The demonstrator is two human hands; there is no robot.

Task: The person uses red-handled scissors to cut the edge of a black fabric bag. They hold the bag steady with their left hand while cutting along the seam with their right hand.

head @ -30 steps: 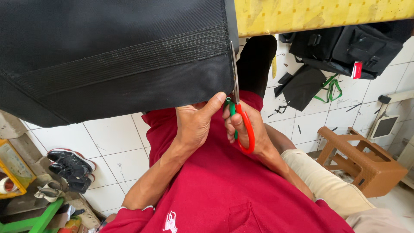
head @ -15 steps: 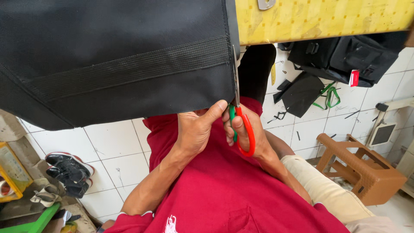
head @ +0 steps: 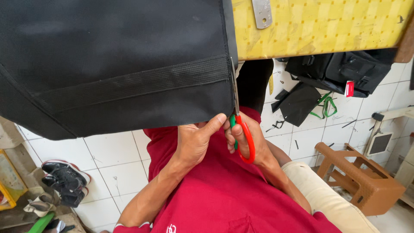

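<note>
our left hand (head: 196, 142) pinches the bottom hem of the matte black fabric panel (head: 116, 64) | right hand (head: 250, 140) grips red-and-green scissors (head: 241, 133) | blades look closed along the edge, hard to tell | ribbed webbing strap (head: 133, 84) across it

Red-and-green-handled scissors (head: 242, 137) point upward along the right edge of hanging black webbing-banded fabric (head: 116, 64).
</note>
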